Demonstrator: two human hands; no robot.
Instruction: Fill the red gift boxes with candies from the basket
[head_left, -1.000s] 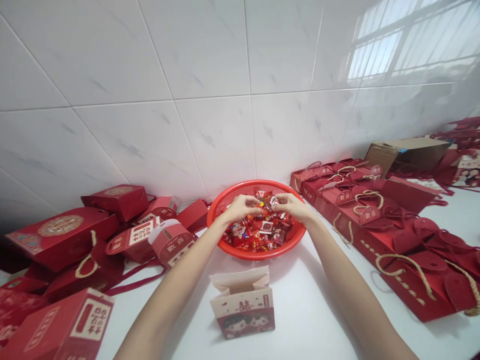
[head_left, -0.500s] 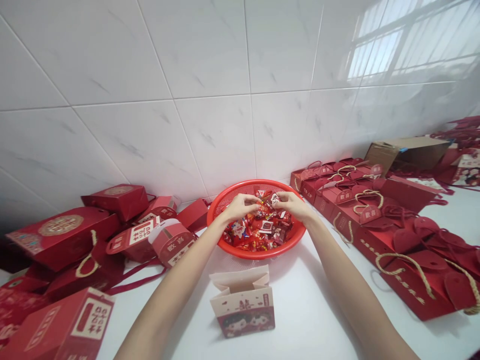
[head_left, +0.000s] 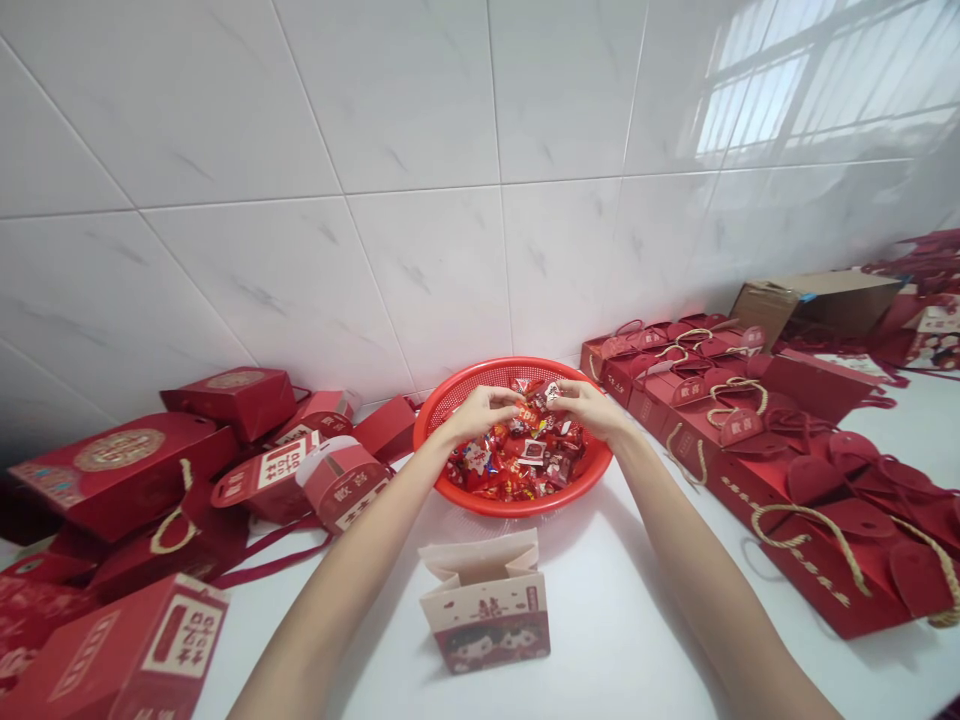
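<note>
Both hands are over a red plastic basket heaped with wrapped candies. My right hand pinches a small candy in a white wrapper between thumb and fingers, above the basket's right side. On the left side of the heap, my left hand has its thumb and fingers drawn together; whatever is between them is hidden or too small to name. Nearer to me, between my forearms, a small cream and red paper gift bag stands upright with its top open. Two cartoon figures are printed on its front.
Red gift boxes lie piled on the left. Rows of red boxes with rope handles line the right side of the white table. Behind them sits an open cardboard box. A tiled wall rises behind the basket.
My right hand has shifted very slightly with the white-wrapped candy between its fingers. My left hand has barely moved, and the gift bag stands where it was.
</note>
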